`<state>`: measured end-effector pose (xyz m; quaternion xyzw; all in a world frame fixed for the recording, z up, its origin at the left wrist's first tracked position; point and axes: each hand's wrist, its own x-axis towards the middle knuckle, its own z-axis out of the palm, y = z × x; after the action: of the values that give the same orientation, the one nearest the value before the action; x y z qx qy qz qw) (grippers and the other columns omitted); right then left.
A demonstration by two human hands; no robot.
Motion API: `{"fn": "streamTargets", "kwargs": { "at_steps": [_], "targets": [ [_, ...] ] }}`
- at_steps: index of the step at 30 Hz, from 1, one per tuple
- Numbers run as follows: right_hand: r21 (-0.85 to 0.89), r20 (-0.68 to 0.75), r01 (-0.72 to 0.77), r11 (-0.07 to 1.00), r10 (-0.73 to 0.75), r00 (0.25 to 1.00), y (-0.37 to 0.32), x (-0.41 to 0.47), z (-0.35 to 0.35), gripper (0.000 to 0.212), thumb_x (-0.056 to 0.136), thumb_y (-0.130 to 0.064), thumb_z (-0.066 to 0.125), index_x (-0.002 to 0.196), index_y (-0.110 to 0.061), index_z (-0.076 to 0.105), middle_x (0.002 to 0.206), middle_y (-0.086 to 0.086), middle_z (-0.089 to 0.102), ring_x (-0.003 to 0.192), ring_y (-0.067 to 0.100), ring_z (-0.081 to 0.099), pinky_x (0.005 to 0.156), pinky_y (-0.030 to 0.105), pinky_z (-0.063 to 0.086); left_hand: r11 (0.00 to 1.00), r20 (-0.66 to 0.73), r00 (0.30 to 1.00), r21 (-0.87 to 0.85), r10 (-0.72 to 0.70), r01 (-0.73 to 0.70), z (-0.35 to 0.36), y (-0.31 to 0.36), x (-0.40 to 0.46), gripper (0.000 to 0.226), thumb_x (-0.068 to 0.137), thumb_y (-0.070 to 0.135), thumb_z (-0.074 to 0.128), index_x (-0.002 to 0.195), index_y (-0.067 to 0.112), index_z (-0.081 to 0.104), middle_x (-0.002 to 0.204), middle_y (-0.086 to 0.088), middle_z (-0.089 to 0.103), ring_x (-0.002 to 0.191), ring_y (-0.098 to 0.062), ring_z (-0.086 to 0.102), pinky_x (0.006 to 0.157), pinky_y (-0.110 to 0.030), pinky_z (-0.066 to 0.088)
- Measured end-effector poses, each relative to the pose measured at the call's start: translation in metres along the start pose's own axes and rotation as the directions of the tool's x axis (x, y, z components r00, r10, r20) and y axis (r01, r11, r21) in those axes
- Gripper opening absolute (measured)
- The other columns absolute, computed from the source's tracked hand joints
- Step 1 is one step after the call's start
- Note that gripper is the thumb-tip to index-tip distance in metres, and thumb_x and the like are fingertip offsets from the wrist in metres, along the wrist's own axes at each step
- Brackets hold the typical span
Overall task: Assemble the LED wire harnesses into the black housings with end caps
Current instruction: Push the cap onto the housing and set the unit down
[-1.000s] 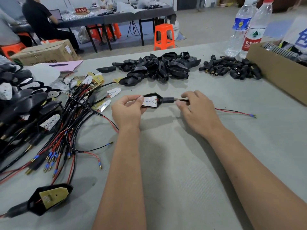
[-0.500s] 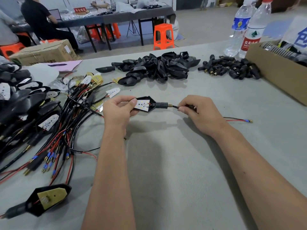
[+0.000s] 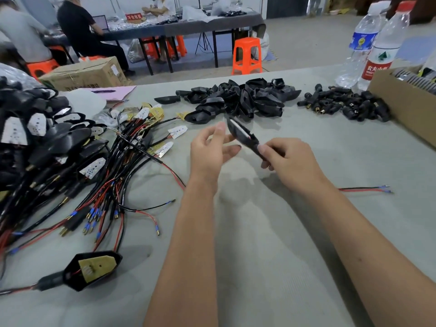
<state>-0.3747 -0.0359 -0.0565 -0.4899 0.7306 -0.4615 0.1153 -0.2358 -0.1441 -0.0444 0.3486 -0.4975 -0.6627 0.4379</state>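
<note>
At frame centre the right hand (image 3: 290, 161) pinches the stem of a black pointed plastic housing (image 3: 240, 135), tilted on edge; the left hand (image 3: 210, 152) hovers, fingers loosely spread. Best support the tip before seating anything — red-and-black wires (image 3: 363, 190) trail right.

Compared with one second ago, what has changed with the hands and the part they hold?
The black housing was lifted off the table and turned on edge, its tip pointing up and away. The right hand moved from the wire up to the housing's end cap and pinches it. The left hand let go and is open beside it. The piles of harnesses, empty housings and end caps stayed as they were.
</note>
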Motion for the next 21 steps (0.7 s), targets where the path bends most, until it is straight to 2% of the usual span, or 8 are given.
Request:
{"fn": "streamTargets", "kwargs": {
  "at_steps": [2, 4, 6, 8, 12, 16, 19, 21],
  "targets": [
    [0.375, -0.028, -0.134, 0.917, 0.156, 0.987, -0.016, -0.001, 0.002, 0.025, 0.104, -0.032, 0.060, 0.090, -0.019, 0.077, 0.077, 0.000, 0.077, 0.062, 0.007, 0.060, 0.060, 0.022, 0.049, 0.994, 0.132, 0.986, 0.050, -0.103, 0.097, 0.004, 0.004, -0.012, 0.028, 0.106, 0.038, 0.054, 0.114, 0.012, 0.060, 0.115, -0.021, 0.070, 0.088, -0.028, 0.074, 0.079, -0.034, 0.063],
    [0.685, 0.081, -0.261, 0.680, 0.285, 0.955, -0.037, 0.000, 0.010, 0.025, 0.105, -0.031, 0.058, 0.098, -0.014, 0.075, 0.084, 0.003, 0.079, 0.062, 0.008, 0.063, 0.055, 0.020, 0.051, 0.976, 0.303, 0.932, 0.138, -0.201, 0.166, -0.002, 0.010, -0.021, 0.037, 0.106, 0.047, 0.047, 0.116, 0.014, 0.060, 0.118, -0.022, 0.070, 0.097, -0.031, 0.073, 0.089, -0.038, 0.062],
    [0.782, 0.170, -0.329, 0.529, 0.326, 0.930, -0.054, 0.007, 0.022, 0.022, 0.104, -0.027, 0.060, 0.100, -0.011, 0.073, 0.089, 0.006, 0.078, 0.066, 0.013, 0.064, 0.053, 0.026, 0.055, 0.957, 0.417, 0.863, 0.187, -0.283, 0.224, -0.014, 0.020, -0.030, 0.043, 0.107, 0.051, 0.043, 0.119, 0.014, 0.061, 0.111, -0.022, 0.071, 0.096, -0.034, 0.072, 0.095, -0.044, 0.060],
    [0.782, 0.233, -0.372, 0.501, 0.319, 0.919, -0.076, 0.018, 0.041, 0.016, 0.102, -0.025, 0.064, 0.103, -0.010, 0.071, 0.095, 0.006, 0.079, 0.066, 0.014, 0.065, 0.054, 0.025, 0.055, 0.948, 0.436, 0.843, 0.190, -0.316, 0.257, -0.040, 0.036, -0.035, 0.037, 0.107, 0.045, 0.047, 0.123, 0.012, 0.056, 0.107, -0.019, 0.071, 0.090, -0.036, 0.073, 0.088, -0.045, 0.061],
    [0.720, 0.303, -0.422, 0.550, 0.298, 0.905, -0.127, 0.035, 0.100, 0.009, 0.098, -0.016, 0.069, 0.096, -0.009, 0.066, 0.089, 0.013, 0.077, 0.060, 0.014, 0.068, 0.048, 0.018, 0.049, 0.918, 0.314, 0.886, 0.313, -0.341, 0.242, -0.128, 0.080, -0.049, 0.013, 0.105, 0.019, 0.057, 0.114, 0.010, 0.058, 0.085, -0.008, 0.077, 0.068, -0.021, 0.073, 0.059, -0.027, 0.060],
    [0.636, 0.342, -0.436, 0.637, 0.274, 0.899, -0.180, 0.032, 0.175, 0.020, 0.092, -0.015, 0.079, 0.085, -0.007, 0.062, 0.074, 0.011, 0.069, 0.048, 0.012, 0.063, 0.045, 0.019, 0.050, 0.816, -0.042, 0.983, 0.552, -0.179, 0.172, -0.221, 0.117, -0.061, 0.011, 0.104, 0.011, 0.056, 0.103, 0.010, 0.067, 0.063, 0.001, 0.071, 0.041, -0.005, 0.049, 0.036, -0.015, 0.036],
    [0.576, 0.309, -0.320, 0.752, 0.163, 0.937, -0.227, 0.025, 0.228, 0.031, 0.086, -0.022, 0.085, 0.077, -0.007, 0.060, 0.070, 0.016, 0.072, 0.049, 0.017, 0.066, 0.054, 0.031, 0.061, 0.684, -0.255, 0.967, 0.708, 0.014, 0.177, -0.277, 0.132, -0.067, 0.017, 0.100, 0.005, 0.061, 0.091, 0.013, 0.072, 0.058, 0.002, 0.071, 0.039, -0.006, 0.046, 0.039, -0.016, 0.037],
    [0.495, 0.228, -0.169, 0.852, 0.060, 0.972, -0.255, 0.029, 0.254, 0.037, 0.084, -0.031, 0.086, 0.071, -0.010, 0.059, 0.063, 0.012, 0.071, 0.054, 0.022, 0.070, 0.064, 0.044, 0.064, 0.641, -0.381, 0.909, 0.743, 0.167, 0.194, -0.299, 0.137, -0.066, 0.020, 0.097, 0.010, 0.067, 0.083, 0.023, 0.075, 0.067, 0.003, 0.074, 0.055, -0.012, 0.059, 0.057, -0.024, 0.052]
  ]
}}
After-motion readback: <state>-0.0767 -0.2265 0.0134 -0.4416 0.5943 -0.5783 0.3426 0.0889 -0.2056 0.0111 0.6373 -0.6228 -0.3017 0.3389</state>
